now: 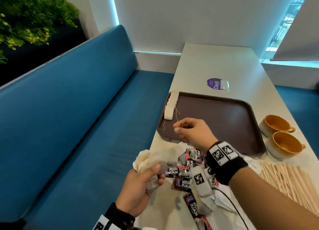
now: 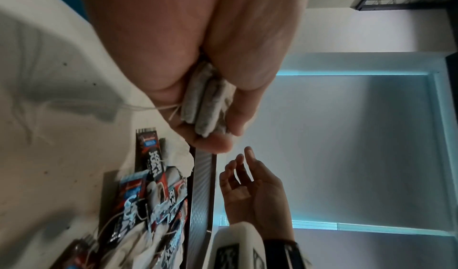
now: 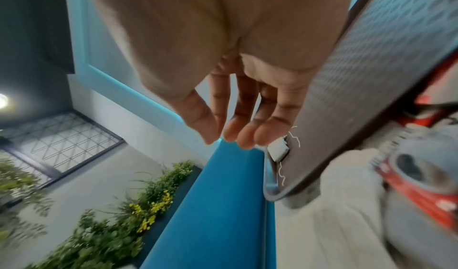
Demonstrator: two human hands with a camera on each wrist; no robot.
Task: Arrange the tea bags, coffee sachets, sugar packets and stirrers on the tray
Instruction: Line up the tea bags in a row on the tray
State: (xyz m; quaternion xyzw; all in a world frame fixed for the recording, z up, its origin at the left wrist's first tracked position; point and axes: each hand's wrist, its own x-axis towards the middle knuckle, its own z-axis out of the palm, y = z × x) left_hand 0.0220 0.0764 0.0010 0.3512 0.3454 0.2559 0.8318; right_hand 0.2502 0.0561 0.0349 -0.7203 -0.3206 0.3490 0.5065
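Note:
A brown tray (image 1: 215, 119) lies on the pale table, with a row of white tea bags (image 1: 170, 105) along its left rim, strings trailing. My right hand (image 1: 177, 128) hovers over the tray's near left corner. Its fingers (image 3: 244, 136) are relaxed and hold nothing. My left hand (image 1: 155, 172) grips a bunch of tea bags (image 2: 205, 104) at the table's near left edge. Red and black coffee sachets (image 1: 181, 174) lie in a loose heap between my hands. White paper packets (image 1: 222, 200) lie under my right forearm. Wooden stirrers (image 1: 284, 181) are piled at the right.
Two ochre cups (image 1: 278, 124) (image 1: 286, 147) stand right of the tray. A purple sticker (image 1: 214, 83) and a small white packet (image 1: 225, 84) sit beyond the tray's far rim. A blue bench (image 1: 86, 126) runs along the table's left side.

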